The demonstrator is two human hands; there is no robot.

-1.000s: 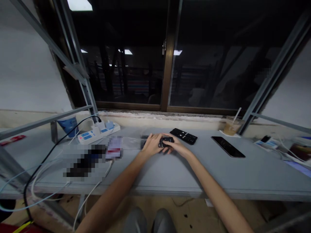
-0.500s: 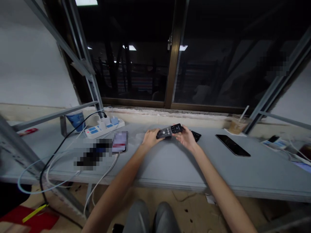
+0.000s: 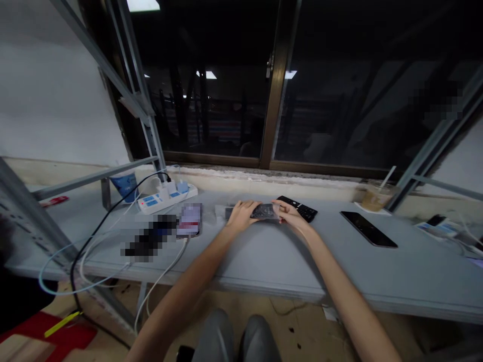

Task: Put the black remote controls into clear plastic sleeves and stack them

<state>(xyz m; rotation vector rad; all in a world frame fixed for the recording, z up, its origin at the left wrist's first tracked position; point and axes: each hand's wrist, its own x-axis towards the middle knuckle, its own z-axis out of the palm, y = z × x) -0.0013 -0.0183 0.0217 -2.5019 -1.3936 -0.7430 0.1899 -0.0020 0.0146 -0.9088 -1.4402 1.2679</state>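
A dark remote control (image 3: pixel 263 211) lies inside a clear plastic sleeve, held just above the table between my two hands. My left hand (image 3: pixel 243 215) is wrapped over its left part, and the sleeve's far end sticks out beyond the fingers. The right-hand end of the sleeve is pinched by my right hand (image 3: pixel 291 215), its fingertips at the plastic's edge. Behind my right hand a second black remote control (image 3: pixel 305 208) with rows of buttons rests on the table, partly hidden.
On the left are a phone (image 3: pixel 189 220), a white power strip (image 3: pixel 168 197) with plugs and cables, and a blue cup (image 3: pixel 126 187). To the right lie a dark tablet-like device (image 3: pixel 368 229) and an iced drink (image 3: pixel 375 196). A window (image 3: pixel 211 100) stands behind the table (image 3: pixel 264 266).
The remote stuck out of the sleeve's right end half a second ago; now it sits inside. My right hand has lowered to the sleeve's edge, and the second remote shows more.
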